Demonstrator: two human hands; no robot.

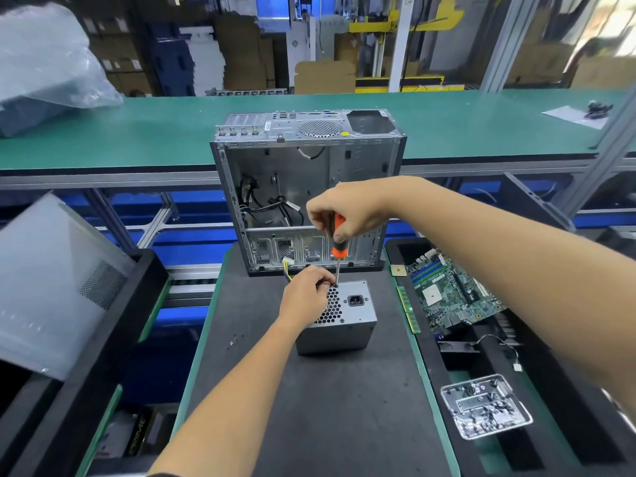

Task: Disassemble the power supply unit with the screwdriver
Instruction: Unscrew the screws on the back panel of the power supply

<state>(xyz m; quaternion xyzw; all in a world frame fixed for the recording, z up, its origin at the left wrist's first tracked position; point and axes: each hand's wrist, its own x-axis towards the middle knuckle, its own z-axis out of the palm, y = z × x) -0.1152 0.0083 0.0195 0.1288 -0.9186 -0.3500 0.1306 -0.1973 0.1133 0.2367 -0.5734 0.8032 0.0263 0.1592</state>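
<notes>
Head view: power supply unit [339, 325], grey metal box, on the dark mat of the table [344, 407], honeycomb grille and black mains socket facing up. Left hand [304, 292] resting on the unit's top left part, over the grille, fingers [325, 280] curled together at the unit's far left corner, pinching right beside the screwdriver tip; whatever sits between them too small to tell. Screwdriver [338, 246] upright above that same corner, thin metal shaft down to the grille edge, orange and black handle above. Right hand [347, 210] over the unit, fingers clamped round the top of the handle, forearm coming in from the right. Yellow wires with a white connector [287, 266] showing just behind the unit, beside the left hand.

Directly behind the unit, on the same mat: open computer case [306, 191], standing, side panel off, black cables inside. Left of the unit and slightly nearer, a few small loose screws [234, 340] on the mat. Right of the unit, in a black tray [426, 342]: green motherboard [454, 294], with a narrow green memory stick [409, 311] along its left edge. Nearer in that tray, a clear plastic tub of small metal parts [485, 409]. Far left of the unit, a grey panel in plastic wrap [51, 284] leaning on another black tray. Beyond the case, a long green bench [172, 132], with stacked cardboard further back.
</notes>
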